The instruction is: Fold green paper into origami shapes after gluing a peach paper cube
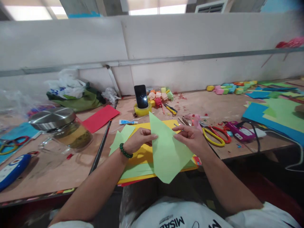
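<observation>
Sheet of light green paper (167, 155) held in air above yellow paper stack (142, 155) at front edge of worktop (71, 174); one corner points up, one down.
Left hand (140, 138): grip closed, thumb and fingers pinching sheet's left edge.
Right hand (191, 137): grip closed on sheet's right edge.
Handling, as judged: very light, thin, limp where unsupported; creases and tears readily; not slippery.
Best hold: opposite edges, light pinch, near mid-height.
Scissors (215, 136) lie just beside right hand.
</observation>
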{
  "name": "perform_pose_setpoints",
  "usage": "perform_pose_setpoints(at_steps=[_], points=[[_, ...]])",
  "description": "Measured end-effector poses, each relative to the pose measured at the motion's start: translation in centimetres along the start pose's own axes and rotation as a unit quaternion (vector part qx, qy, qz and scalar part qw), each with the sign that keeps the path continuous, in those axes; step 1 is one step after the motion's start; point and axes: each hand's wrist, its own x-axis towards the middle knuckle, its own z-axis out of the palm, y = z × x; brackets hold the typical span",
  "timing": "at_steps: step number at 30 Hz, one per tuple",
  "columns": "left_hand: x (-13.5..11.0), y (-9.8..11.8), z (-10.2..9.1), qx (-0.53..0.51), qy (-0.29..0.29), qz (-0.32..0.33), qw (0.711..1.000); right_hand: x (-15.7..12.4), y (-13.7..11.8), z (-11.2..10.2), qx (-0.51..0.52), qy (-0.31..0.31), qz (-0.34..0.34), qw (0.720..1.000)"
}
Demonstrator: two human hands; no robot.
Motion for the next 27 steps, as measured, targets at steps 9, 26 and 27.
perform_pose_setpoints(at_steps=[9,26,27], points=[[0.2,-0.2,-0.1,-0.004,-0.009,0.049,0.999,1.3,1.1,-0.2,0.019,0.023,-0.062,0.998],[-0.6,-2.5,0.8,0.531,0.229,0.542,0.61,1.4,1.0,-0.2,0.111,-0.017,-0.044,0.993],[-0.4,-2.6,0.8,0.521,0.235,0.54,0.618,1.4,0.8,0.0,0.103,0.0,-0.066,0.993]])
